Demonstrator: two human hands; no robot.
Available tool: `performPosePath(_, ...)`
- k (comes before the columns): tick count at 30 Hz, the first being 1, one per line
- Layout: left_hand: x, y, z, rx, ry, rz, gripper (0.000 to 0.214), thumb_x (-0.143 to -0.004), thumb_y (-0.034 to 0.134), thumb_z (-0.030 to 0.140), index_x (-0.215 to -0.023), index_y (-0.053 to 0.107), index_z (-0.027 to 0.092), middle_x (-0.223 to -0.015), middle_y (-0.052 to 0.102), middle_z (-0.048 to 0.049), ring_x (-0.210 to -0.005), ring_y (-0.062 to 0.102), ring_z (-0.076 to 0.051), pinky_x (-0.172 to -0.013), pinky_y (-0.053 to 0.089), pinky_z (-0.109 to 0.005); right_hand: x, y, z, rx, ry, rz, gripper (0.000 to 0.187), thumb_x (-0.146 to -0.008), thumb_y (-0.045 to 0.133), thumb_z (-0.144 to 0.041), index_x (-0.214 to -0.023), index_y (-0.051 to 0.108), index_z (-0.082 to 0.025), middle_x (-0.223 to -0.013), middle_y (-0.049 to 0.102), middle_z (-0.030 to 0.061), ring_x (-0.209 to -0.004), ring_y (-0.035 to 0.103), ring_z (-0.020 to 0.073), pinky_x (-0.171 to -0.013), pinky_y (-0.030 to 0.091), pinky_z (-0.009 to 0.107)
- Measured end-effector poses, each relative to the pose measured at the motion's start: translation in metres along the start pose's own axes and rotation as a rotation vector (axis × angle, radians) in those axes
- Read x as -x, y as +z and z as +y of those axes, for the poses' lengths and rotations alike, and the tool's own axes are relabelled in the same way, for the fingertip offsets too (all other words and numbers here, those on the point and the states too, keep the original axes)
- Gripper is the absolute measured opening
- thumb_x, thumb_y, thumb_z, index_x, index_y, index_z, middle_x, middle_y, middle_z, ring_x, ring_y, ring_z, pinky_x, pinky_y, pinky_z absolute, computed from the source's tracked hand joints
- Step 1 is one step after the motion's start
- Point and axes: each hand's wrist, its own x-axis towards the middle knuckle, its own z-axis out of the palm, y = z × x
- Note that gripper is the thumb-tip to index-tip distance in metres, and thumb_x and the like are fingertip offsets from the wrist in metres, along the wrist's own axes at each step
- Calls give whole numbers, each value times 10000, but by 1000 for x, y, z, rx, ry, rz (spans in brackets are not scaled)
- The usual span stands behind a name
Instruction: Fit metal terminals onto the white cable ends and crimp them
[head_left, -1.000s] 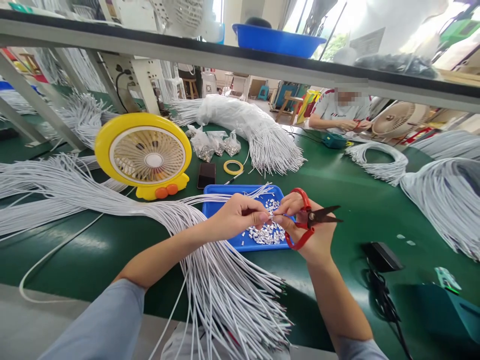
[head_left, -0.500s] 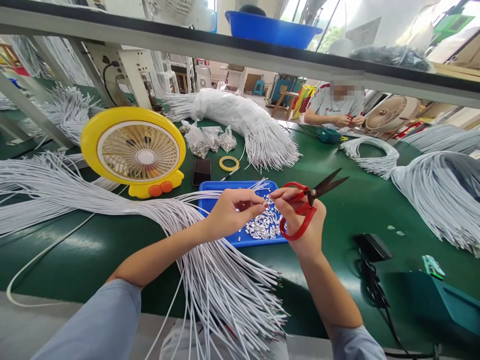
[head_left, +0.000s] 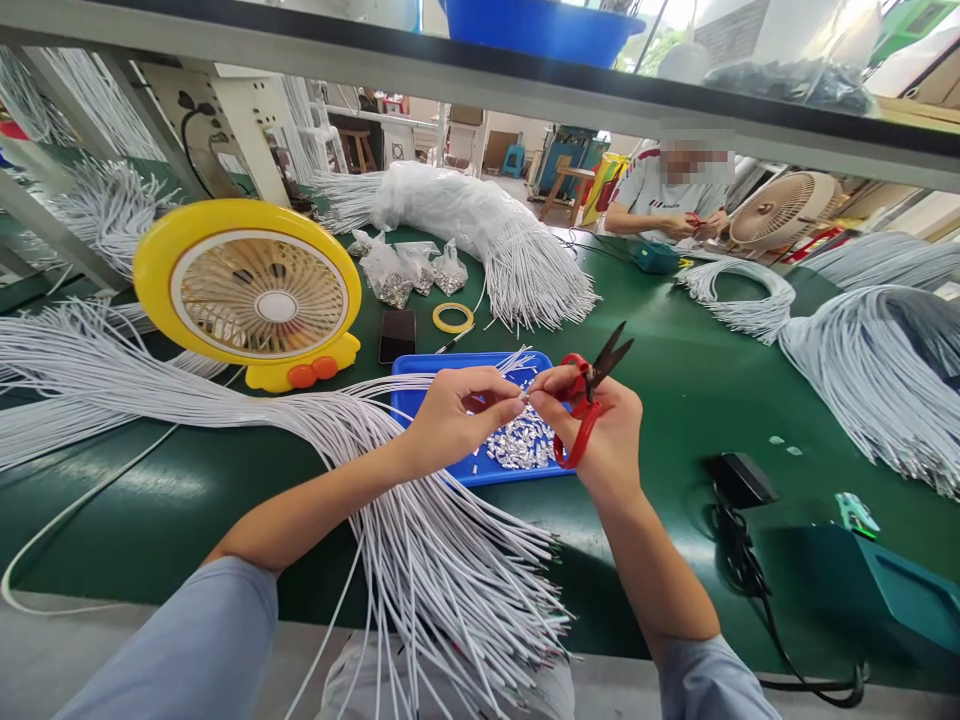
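Scissors point(head_left: 590, 384) in right hand point(head_left: 611, 435); tray point(head_left: 495, 477) below

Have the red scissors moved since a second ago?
Yes. Against the blue tray, the red scissors on the right hand have swung upward in view, from pointing right to up and right, tips now higher than its far edge.

Smooth plastic tray point(head_left: 409, 374), shiny metal pieces point(head_left: 521, 447), plastic-handled scissors point(head_left: 590, 382) (dark metal blades point(head_left: 606, 353)), glossy green tabletop point(head_left: 690, 420)
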Motion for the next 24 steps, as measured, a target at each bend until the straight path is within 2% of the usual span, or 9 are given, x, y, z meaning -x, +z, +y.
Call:
performPosePath(6,-1,1,2,15,-34,72,111,-746,719,204,-684,678,121,-660,651,-25,-587,546,-77,-520,439,-181,2,1,-2,68,-95,122,97,-743,706,-166,-725,618,-201,-765,691,-11,-686,612,117,-623,476,258)
performPosePath(17,-4,2,-7,117,-78,64,220,-676,808,274,-640,651,123,-612,616,5,-550,520,-62,-500,427,-183,7,2,1,57,-71,57,120,-737,714,-143,-727,609,-202,-805,704,-8,-743,654,143,-690,510,291)
performPosePath(24,-5,2,-7,154,-76,88,280,-630,843,290,-616,628,110,-586,596,15,-519,497,-49,-461,401,-159,6,4,4,69,-90,40,189,-690,717,-52,-752,625,-206,-804,699,-27,-722,636,120,-668,498,254)
